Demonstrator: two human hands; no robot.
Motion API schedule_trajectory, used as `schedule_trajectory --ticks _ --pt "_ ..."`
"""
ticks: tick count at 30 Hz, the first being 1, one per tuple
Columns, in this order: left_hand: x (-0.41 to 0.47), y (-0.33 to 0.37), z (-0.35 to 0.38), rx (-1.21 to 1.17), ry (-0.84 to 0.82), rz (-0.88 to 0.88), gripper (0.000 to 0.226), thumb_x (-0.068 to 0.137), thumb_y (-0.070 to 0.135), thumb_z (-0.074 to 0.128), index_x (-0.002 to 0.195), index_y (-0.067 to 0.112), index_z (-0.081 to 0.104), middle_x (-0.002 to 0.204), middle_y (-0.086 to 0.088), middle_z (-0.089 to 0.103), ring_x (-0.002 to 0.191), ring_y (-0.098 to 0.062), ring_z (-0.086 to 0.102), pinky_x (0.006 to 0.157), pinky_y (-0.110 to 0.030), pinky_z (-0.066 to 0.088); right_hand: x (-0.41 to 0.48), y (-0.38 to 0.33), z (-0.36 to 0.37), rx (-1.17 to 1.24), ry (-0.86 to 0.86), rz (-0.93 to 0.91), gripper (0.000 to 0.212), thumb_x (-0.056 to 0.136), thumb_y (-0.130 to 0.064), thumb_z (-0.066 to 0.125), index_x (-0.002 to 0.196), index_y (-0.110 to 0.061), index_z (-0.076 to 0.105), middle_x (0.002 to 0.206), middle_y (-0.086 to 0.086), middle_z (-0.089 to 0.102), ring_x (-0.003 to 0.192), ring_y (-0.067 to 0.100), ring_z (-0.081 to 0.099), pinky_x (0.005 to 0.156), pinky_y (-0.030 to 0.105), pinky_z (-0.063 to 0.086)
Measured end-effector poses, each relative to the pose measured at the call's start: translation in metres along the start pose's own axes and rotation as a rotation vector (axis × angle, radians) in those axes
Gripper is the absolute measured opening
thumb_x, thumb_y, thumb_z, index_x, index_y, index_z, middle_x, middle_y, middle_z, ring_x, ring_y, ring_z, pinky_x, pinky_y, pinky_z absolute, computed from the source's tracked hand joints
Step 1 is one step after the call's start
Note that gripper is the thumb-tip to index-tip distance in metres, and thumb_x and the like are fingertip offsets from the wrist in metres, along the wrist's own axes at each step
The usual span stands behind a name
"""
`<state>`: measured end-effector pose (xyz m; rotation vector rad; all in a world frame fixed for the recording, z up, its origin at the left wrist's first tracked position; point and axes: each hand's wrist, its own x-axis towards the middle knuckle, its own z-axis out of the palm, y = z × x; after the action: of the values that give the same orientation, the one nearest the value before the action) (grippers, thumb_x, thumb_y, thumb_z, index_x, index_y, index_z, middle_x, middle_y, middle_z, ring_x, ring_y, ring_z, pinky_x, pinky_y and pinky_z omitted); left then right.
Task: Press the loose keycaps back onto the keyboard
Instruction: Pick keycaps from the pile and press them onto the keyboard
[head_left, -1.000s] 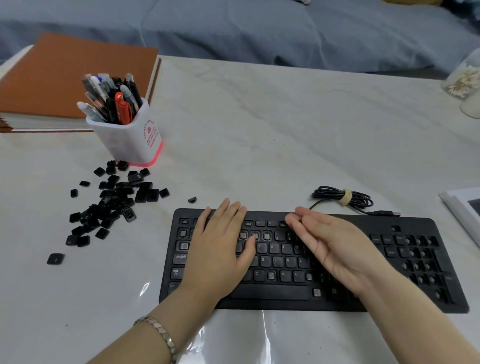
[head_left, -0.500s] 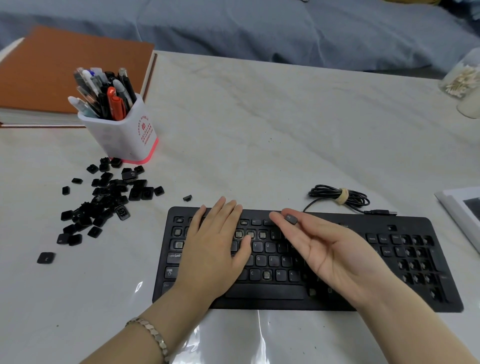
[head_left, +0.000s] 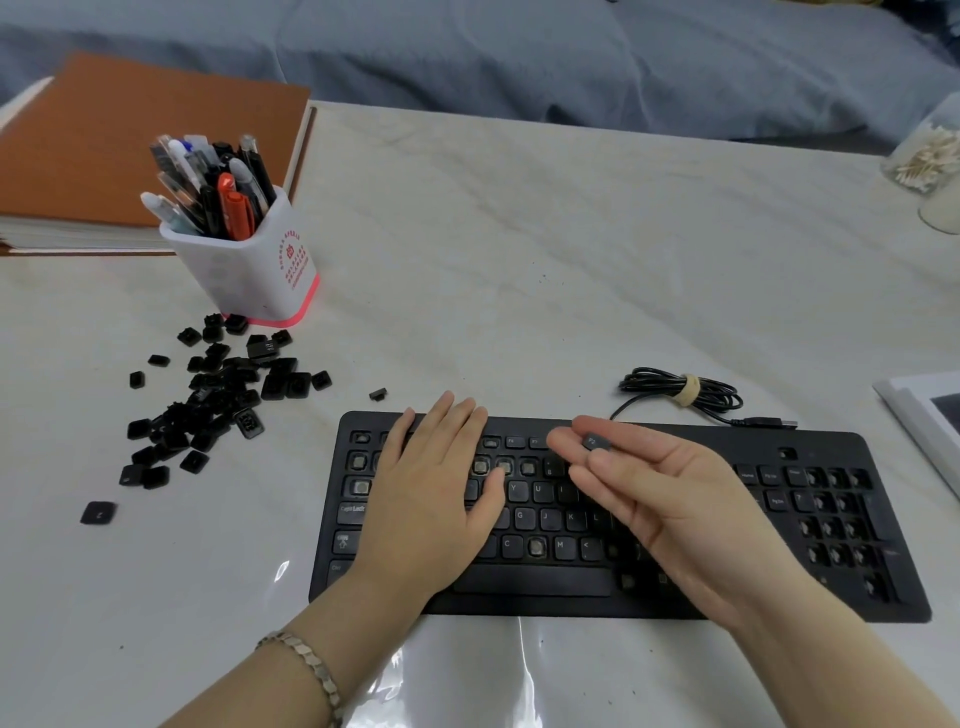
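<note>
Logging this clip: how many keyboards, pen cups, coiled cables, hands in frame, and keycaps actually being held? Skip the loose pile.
keyboard: 1
pen cup: 1
coiled cable: 1
Hands: 2 (left hand, right hand)
held keycap: 1, pinched in the right hand
Total: 6
</note>
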<state>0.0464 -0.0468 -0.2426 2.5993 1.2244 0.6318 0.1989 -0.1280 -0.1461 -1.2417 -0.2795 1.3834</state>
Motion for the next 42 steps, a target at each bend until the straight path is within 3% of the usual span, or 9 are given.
schedule_trajectory --ticks 8,14,18,22,26,28,33,38,42 --pt "-0.009 -0.019 -0.017 -0.15 0.025 -0.08 0.047 0.083 0.031 0.043 0.123 0.008 0.055 0.132 -0.006 0.054 0.128 -0.015 0.038 0.109 -0.032 0.022 0.01 0.017 0.006 -0.364 0.115 -0.137 0.014 0.084 0.004 0.056 0.087 -0.009 0.062 0.071 0.009 0.07 0.063 0.015 0.069 0.045 0.019 0.052" --pt "-0.033 -0.056 -0.032 -0.268 0.102 -0.378 0.065 0.078 0.049 0.041 0.128 0.009 0.05 0.132 -0.002 0.051 0.128 -0.019 0.041 0.108 -0.034 0.027 0.03 0.032 0.025 -0.624 0.054 -0.261 0.013 0.083 -0.002 0.062 0.081 -0.015 0.057 0.072 0.004 0.071 0.066 0.014 0.069 0.055 0.02 0.054" --pt "-0.032 -0.057 -0.035 -0.399 0.142 -0.379 0.045 0.077 0.041 0.046 0.116 0.022 0.054 0.108 0.014 0.057 0.105 -0.01 0.053 0.097 -0.038 0.042 0.047 0.042 0.047 -0.79 -0.004 -0.339 0.019 0.083 -0.008 0.062 0.076 -0.025 0.057 0.072 -0.005 0.071 0.066 0.012 0.068 0.063 0.02 0.055" --pt "-0.033 -0.06 -0.032 -0.39 0.149 -0.387 0.045 0.077 0.041 0.047 0.117 0.021 0.055 0.106 0.017 0.055 0.11 -0.019 0.054 0.096 -0.045 0.042 0.061 0.053 0.067 -1.024 0.009 -0.532 0.017 0.077 -0.015 0.07 0.072 -0.029 0.062 0.076 -0.019 0.058 0.076 -0.009 0.051 0.07 0.001 0.035" --pt "-0.035 -0.059 -0.033 -0.39 0.185 -0.388 0.048 0.077 0.042 0.045 0.118 0.02 0.055 0.103 0.033 0.045 0.114 -0.012 0.048 0.098 -0.03 0.033 0.076 0.069 0.07 -1.131 0.058 -0.625 0.006 0.073 -0.022 0.074 0.079 -0.022 0.074 0.092 -0.017 0.048 0.095 0.003 0.034 0.08 -0.003 0.021" --pt "-0.035 -0.058 -0.032 -0.394 0.19 -0.392 0.048 0.077 0.042 0.045 0.119 0.021 0.055 0.103 0.039 0.038 0.116 -0.007 0.044 0.098 -0.026 0.027 0.08 0.075 0.066 -1.125 0.086 -0.628 0.007 0.071 -0.023 0.075 0.078 -0.024 0.074 0.096 -0.016 0.049 0.099 0.006 0.033 0.082 -0.002 0.021" --pt "-0.034 -0.058 -0.031 -0.39 0.184 -0.405 0.046 0.078 0.041 0.045 0.119 0.022 0.055 0.105 0.03 0.042 0.118 -0.005 0.04 0.098 -0.013 0.019 0.085 0.082 0.061 -1.107 0.122 -0.68 0.01 0.069 -0.023 0.077 0.077 -0.027 0.074 0.097 -0.027 0.047 0.101 0.004 0.035 0.085 0.001 0.023" --pt "-0.035 -0.058 -0.032 -0.394 0.178 -0.412 0.047 0.078 0.041 0.044 0.12 0.022 0.054 0.106 0.031 0.042 0.118 -0.003 0.039 0.098 -0.013 0.018 0.087 0.086 0.06 -1.143 0.126 -0.719 0.011 0.069 -0.026 0.076 0.08 -0.027 0.075 0.098 -0.025 0.048 0.099 0.0 0.034 0.089 0.011 0.028" --pt "-0.035 -0.058 -0.032 -0.39 0.168 -0.418 0.046 0.079 0.041 0.044 0.12 0.022 0.054 0.109 0.023 0.047 0.119 -0.005 0.04 0.099 -0.012 0.017 0.086 0.085 0.056 -1.17 0.094 -0.737 0.012 0.075 -0.024 0.073 0.087 -0.025 0.074 0.105 -0.015 0.054 0.103 0.001 0.038 0.097 0.031 0.035"
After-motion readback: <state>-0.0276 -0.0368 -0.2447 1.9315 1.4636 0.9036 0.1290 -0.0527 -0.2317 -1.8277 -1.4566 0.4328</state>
